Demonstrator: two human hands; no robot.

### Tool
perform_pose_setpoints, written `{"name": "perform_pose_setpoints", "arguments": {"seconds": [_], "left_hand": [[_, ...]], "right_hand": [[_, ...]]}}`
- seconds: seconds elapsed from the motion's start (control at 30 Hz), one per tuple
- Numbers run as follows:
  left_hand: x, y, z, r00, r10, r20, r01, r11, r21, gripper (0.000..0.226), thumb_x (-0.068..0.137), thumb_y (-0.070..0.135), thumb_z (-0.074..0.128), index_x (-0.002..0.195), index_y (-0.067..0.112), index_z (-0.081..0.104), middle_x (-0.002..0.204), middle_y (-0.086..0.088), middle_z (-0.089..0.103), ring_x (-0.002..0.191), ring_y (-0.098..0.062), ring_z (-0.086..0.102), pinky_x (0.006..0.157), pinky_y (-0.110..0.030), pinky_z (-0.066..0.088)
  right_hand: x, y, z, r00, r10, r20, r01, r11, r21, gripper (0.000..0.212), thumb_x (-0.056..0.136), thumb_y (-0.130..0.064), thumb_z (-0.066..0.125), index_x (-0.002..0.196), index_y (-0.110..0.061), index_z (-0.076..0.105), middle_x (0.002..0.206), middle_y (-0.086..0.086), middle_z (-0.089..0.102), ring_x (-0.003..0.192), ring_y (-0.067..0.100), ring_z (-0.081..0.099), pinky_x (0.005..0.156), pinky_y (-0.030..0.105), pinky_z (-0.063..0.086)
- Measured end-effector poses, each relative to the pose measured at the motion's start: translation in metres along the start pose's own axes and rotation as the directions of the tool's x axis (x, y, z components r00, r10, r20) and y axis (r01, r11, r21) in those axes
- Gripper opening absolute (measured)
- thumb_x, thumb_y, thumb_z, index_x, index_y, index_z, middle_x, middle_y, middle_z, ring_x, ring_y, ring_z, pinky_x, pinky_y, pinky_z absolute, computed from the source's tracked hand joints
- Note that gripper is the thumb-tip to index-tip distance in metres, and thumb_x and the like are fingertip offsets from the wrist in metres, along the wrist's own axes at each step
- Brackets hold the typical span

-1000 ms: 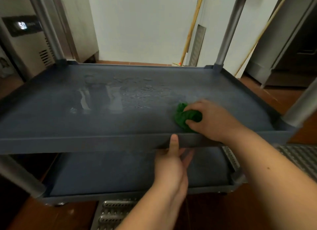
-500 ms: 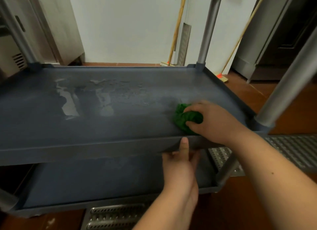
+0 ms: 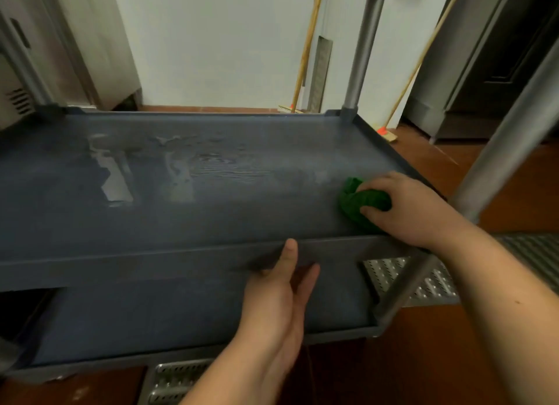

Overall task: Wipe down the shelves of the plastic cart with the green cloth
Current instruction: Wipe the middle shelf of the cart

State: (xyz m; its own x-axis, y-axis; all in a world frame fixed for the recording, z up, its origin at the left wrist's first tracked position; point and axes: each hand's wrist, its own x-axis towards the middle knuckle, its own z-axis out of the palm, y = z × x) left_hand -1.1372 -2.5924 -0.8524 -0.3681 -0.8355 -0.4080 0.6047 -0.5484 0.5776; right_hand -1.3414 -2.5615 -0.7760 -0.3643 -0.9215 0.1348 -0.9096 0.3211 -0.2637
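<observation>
The dark grey plastic cart's middle shelf (image 3: 187, 211) fills the view, with wet streaks across its left and centre. My right hand (image 3: 405, 208) grips the bunched green cloth (image 3: 360, 202) and presses it on the shelf near the front right corner. My left hand (image 3: 278, 292) holds the shelf's front rim from below, thumb up against the rim's face and fingers tucked under it. A lower shelf (image 3: 157, 320) lies beneath. Grey metal posts (image 3: 363, 50) stand at the cart's right corners.
Two broom handles (image 3: 308, 41) lean on the white wall behind the cart. A steel appliance (image 3: 18, 81) stands at the left and a dark cabinet (image 3: 496, 62) at the right. Perforated metal floor grates (image 3: 402, 277) lie under and beside the cart on the brown floor.
My right hand has slid the green cloth rightward along the shelf toward the right edge. My view has shifted, so the cart sits further left. My left hand keeps its hold on the rim.
</observation>
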Motion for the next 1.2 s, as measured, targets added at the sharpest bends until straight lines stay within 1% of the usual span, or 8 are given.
{"name": "perform_pose_setpoints", "arguments": {"seconds": [0.2, 0.4, 0.53, 0.7, 0.87, 1.03, 1.13, 1.2], "left_hand": [[0.0, 0.046, -0.036, 1.0, 0.027, -0.006, -0.027, 1.0, 0.015, 0.031, 0.093, 0.015, 0.06, 0.123, 0.007, 0.059, 0.12, -0.015, 0.068, 0.111, -0.027, 0.065, 0.079, -0.037, 0.06], [-0.002, 0.113, -0.078, 0.994, -0.058, 0.092, 0.053, 0.997, 0.057, 0.027, 0.092, 0.019, 0.06, 0.116, 0.008, 0.067, 0.111, -0.013, 0.073, 0.107, -0.025, 0.067, 0.1, -0.043, 0.049], [0.003, 0.186, -0.124, 0.995, -0.001, -0.096, 0.006, 0.999, 0.047, 0.025, 0.086, 0.026, 0.066, 0.103, 0.008, 0.065, 0.074, -0.008, 0.067, 0.052, -0.017, 0.061, 0.061, -0.031, 0.053], [-0.007, 0.282, -0.182, 0.978, 0.004, -0.206, -0.007, 1.0, -0.013, 0.025, 0.093, 0.03, 0.058, 0.082, 0.008, 0.065, 0.055, -0.008, 0.066, 0.042, -0.02, 0.063, 0.041, -0.023, 0.049], [0.007, 0.352, -0.236, 0.945, 0.1, -0.312, -0.132, 0.988, -0.081, 0.03, 0.09, 0.033, 0.061, 0.111, 0.014, 0.068, 0.093, -0.008, 0.072, 0.073, -0.023, 0.065, 0.064, -0.03, 0.049], [0.016, 0.371, -0.256, 0.919, 0.175, -0.354, -0.242, 0.958, -0.156, 0.035, 0.09, 0.029, 0.061, 0.119, 0.012, 0.069, 0.111, -0.016, 0.072, 0.103, -0.034, 0.068, 0.093, -0.049, 0.053], [0.021, 0.38, -0.266, 0.865, 0.199, -0.46, -0.287, 0.949, -0.131, 0.028, 0.085, 0.028, 0.068, 0.107, 0.011, 0.072, 0.101, -0.016, 0.075, 0.094, -0.034, 0.071, 0.092, -0.052, 0.054], [0.019, 0.384, -0.269, 0.815, 0.243, -0.526, -0.312, 0.949, -0.046, 0.043, 0.067, 0.037, 0.077, 0.103, 0.014, 0.071, 0.095, -0.013, 0.075, 0.087, -0.032, 0.072, 0.089, -0.051, 0.055]], "right_hand": [[0.015, -0.103, 0.034, 0.981, -0.18, 0.067, 0.176, 0.983, 0.056, 0.039, 0.087, -0.036, 0.068, 0.126, -0.029, 0.063, 0.122, -0.001, 0.059, 0.111, 0.019, 0.057, 0.096, 0.031, 0.045], [0.027, -0.22, 0.071, 0.944, -0.323, 0.071, 0.314, 0.942, 0.117, 0.034, 0.084, -0.036, 0.066, 0.117, -0.03, 0.065, 0.112, -0.001, 0.059, 0.103, 0.022, 0.06, 0.093, 0.04, 0.049], [0.04, -0.305, 0.093, 0.913, -0.401, 0.074, 0.393, 0.914, 0.103, 0.032, 0.087, -0.036, 0.066, 0.116, -0.026, 0.067, 0.107, 0.001, 0.058, 0.099, 0.023, 0.06, 0.084, 0.034, 0.049], [0.057, -0.404, 0.124, 0.87, -0.479, 0.115, 0.46, 0.874, 0.159, 0.031, 0.084, -0.038, 0.063, 0.114, -0.031, 0.067, 0.111, 0.003, 0.06, 0.1, 0.026, 0.061, 0.09, 0.042, 0.052], [0.068, -0.487, 0.149, 0.845, -0.523, 0.111, 0.506, 0.85, 0.15, 0.038, 0.083, -0.039, 0.066, 0.119, -0.026, 0.067, 0.111, 0.009, 0.061, 0.1, 0.029, 0.062, 0.091, 0.04, 0.051], [0.084, -0.57, 0.175, 0.817, -0.563, 0.123, 0.548, 0.825, 0.135, 0.043, 0.086, -0.041, 0.065, 0.126, -0.027, 0.062, 0.118, 0.009, 0.059, 0.109, 0.031, 0.059, 0.096, 0.038, 0.047], [0.098, -0.613, 0.193, 0.802, -0.583, 0.133, 0.566, 0.812, 0.142, 0.044, 0.088, -0.043, 0.061, 0.129, -0.028, 0.059, 0.12, 0.009, 0.054, 0.11, 0.035, 0.056, 0.097, 0.042, 0.048], [0.108, -0.626, 0.2, 0.804, -0.581, 0.131, 0.567, 0.814, 0.129, 0.045, 0.088, -0.043, 0.058, 0.13, -0.028, 0.058, 0.121, 0.01, 0.053, 0.112, 0.036, 0.055, 0.095, 0.044, 0.048]]}}
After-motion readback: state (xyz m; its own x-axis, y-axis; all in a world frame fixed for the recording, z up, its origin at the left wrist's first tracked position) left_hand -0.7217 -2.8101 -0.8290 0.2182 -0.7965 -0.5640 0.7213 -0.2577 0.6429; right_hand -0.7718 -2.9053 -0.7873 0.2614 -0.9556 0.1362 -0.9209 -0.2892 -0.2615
